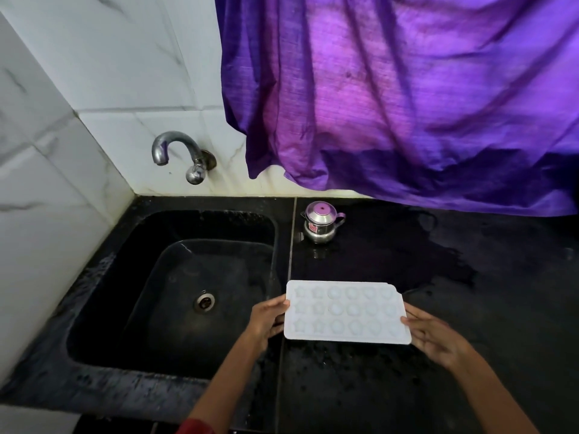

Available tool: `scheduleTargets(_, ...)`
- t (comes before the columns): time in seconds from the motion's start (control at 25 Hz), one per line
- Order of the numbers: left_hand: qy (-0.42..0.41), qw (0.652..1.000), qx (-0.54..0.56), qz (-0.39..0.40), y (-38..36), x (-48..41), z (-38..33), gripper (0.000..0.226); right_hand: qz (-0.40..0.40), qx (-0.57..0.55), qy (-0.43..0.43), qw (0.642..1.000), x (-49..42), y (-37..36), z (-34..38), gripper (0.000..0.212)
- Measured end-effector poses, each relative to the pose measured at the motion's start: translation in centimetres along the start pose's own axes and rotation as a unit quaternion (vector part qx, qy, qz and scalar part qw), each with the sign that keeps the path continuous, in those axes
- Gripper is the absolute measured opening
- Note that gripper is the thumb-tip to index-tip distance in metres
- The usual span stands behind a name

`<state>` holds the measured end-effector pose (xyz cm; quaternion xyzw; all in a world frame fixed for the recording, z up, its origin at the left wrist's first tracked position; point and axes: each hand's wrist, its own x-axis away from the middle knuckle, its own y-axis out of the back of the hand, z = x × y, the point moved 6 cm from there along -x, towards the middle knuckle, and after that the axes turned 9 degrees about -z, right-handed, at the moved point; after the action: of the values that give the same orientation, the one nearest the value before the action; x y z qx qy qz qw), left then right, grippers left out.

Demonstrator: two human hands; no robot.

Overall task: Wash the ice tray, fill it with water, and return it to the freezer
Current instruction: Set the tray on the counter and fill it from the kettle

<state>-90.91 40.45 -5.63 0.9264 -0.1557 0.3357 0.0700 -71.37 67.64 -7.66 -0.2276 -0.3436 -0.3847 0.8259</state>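
A white ice tray (346,311) with star and round moulds is held level over the black counter, just right of the sink. My left hand (268,317) grips its left short edge, thumb on top. My right hand (434,335) holds the right short edge with the fingers spread under it. The black sink (131,308) lies to the left, with a metal drain (204,302) in its floor. A curved metal tap (178,151) juts from the tiled wall above the sink; no water runs from it. The freezer is out of view.
A small steel pot (322,226) with a lid stands on the black counter (470,277) behind the tray. A purple curtain (407,104) hangs over the back of the counter. The counter surface looks wet. White marble tiles (47,151) line the left wall.
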Motion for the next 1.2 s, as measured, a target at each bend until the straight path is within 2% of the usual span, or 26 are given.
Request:
scheduleTargets(0.48,0.019,1.000,0.005,0.011,-0.2,-0.8,2.2,0.023,-0.021,-0.005,-0.016,1.000,-0.9,0.8,-1.7,0.041)
scheduleTargets(1.2,0.034,0.999,-0.004,-0.001,-1.2,-1.0,2.8,0.027,-0.032,-0.022,-0.042,0.998,-0.5,1.6,-2.5,0.042)
